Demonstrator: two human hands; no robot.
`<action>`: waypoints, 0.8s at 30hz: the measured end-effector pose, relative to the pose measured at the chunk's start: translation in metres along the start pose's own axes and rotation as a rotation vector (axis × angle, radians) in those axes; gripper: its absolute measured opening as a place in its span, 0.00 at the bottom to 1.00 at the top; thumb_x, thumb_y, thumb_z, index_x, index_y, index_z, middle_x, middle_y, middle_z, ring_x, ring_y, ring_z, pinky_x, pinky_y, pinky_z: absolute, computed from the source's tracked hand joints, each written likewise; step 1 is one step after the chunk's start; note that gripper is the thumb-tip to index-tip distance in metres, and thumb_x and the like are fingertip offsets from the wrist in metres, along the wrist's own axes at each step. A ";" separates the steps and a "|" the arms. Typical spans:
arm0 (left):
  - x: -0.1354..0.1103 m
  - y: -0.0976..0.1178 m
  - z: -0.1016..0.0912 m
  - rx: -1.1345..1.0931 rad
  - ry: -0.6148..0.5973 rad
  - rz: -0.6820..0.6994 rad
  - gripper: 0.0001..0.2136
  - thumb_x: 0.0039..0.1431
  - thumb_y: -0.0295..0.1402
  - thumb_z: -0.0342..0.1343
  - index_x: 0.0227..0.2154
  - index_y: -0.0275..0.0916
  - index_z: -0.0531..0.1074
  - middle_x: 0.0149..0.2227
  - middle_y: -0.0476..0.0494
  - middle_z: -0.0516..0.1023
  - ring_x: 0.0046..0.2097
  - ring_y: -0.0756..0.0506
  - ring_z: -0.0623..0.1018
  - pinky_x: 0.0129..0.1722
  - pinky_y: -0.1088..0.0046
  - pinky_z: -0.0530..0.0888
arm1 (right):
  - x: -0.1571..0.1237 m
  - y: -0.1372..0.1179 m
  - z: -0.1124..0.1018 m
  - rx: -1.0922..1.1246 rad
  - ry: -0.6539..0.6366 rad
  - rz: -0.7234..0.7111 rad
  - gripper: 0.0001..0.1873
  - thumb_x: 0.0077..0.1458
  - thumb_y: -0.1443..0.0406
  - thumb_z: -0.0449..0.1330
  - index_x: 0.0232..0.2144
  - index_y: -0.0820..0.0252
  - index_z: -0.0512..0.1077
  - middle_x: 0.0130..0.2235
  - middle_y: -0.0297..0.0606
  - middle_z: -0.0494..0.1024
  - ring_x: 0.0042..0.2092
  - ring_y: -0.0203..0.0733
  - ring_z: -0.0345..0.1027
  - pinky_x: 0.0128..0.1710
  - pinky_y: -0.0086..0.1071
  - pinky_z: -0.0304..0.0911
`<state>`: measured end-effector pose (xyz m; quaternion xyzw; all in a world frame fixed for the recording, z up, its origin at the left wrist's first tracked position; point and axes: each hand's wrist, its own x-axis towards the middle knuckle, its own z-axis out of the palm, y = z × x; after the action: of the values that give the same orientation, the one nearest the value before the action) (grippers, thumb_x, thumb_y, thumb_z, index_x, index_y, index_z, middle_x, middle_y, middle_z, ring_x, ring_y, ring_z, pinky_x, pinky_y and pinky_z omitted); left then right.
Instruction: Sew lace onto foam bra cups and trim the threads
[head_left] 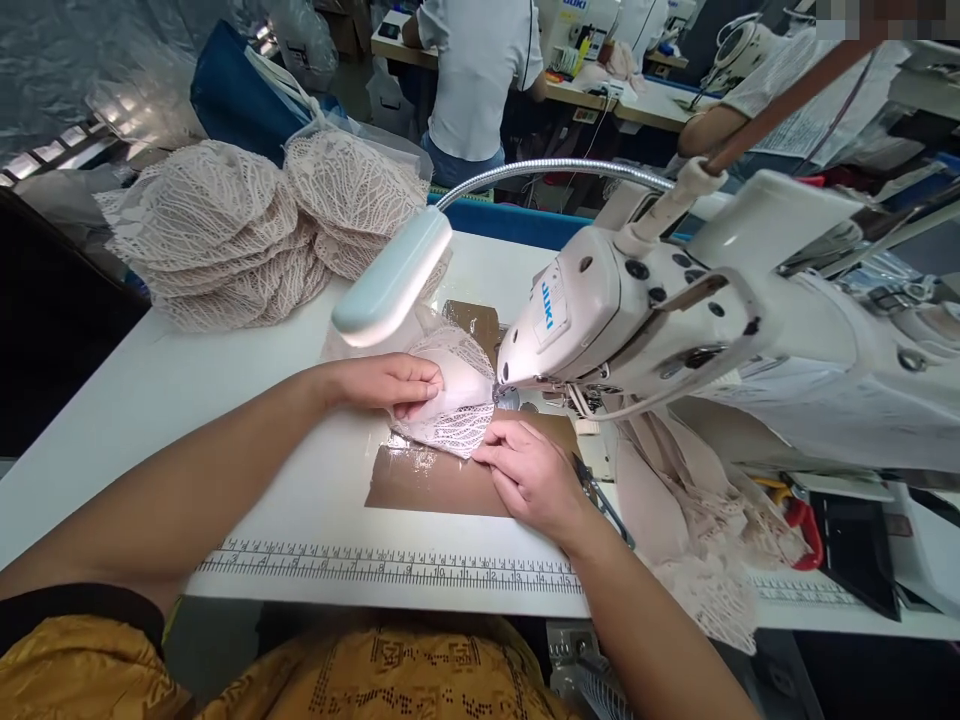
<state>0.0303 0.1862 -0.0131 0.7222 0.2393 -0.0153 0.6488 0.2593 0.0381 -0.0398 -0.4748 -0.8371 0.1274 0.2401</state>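
Note:
A pale lace cup piece [456, 395] lies on the brown mat [427, 485] right at the needle of the white sewing machine [622, 300]. My left hand [386, 383] rests on the piece's left side, fingers closed and pressing the fabric down. On the near edge of the lace, my right hand [529, 475] pinches the cloth with curled fingers, just in front of the presser foot. The needle itself is hidden under the machine head.
A stack of lace cups [247, 225] sits at the back left of the white table [150, 400]. A gooseneck lamp [394, 280] hangs over the work. Sewn lace pieces [697, 530] pile at the right. A printed ruler [390, 568] runs along the front edge. Another person [480, 80] sits beyond.

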 end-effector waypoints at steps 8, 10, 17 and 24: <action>0.000 0.003 0.003 0.127 -0.095 0.032 0.11 0.65 0.36 0.49 0.30 0.35 0.67 0.27 0.49 0.69 0.27 0.52 0.69 0.26 0.79 0.67 | 0.004 0.000 0.004 -0.076 -0.013 0.042 0.20 0.53 0.76 0.52 0.46 0.60 0.74 0.43 0.42 0.76 0.41 0.44 0.67 0.39 0.36 0.62; -0.001 0.007 0.006 0.174 -0.109 0.026 0.09 0.64 0.35 0.48 0.34 0.34 0.69 0.30 0.48 0.71 0.27 0.52 0.70 0.26 0.79 0.68 | 0.006 -0.001 0.005 -0.129 -0.027 0.055 0.21 0.53 0.76 0.51 0.48 0.61 0.74 0.41 0.42 0.75 0.40 0.45 0.67 0.38 0.35 0.62; -0.010 0.023 0.022 0.560 -0.132 0.002 0.15 0.60 0.30 0.53 0.49 0.38 0.74 0.31 0.48 0.79 0.29 0.50 0.74 0.27 0.79 0.66 | 0.004 -0.001 0.004 -0.167 -0.074 -0.013 0.20 0.58 0.73 0.52 0.47 0.55 0.75 0.35 0.39 0.73 0.36 0.42 0.63 0.35 0.33 0.58; -0.016 0.030 0.035 0.558 -0.166 0.167 0.14 0.60 0.31 0.54 0.48 0.39 0.76 0.31 0.48 0.81 0.27 0.50 0.75 0.25 0.79 0.66 | -0.001 0.004 -0.001 -0.236 -0.013 0.126 0.20 0.56 0.76 0.52 0.47 0.60 0.75 0.36 0.40 0.73 0.38 0.42 0.64 0.35 0.32 0.58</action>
<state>0.0376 0.1462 0.0147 0.8860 0.1117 -0.0860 0.4417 0.2631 0.0398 -0.0414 -0.5505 -0.8163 0.0458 0.1686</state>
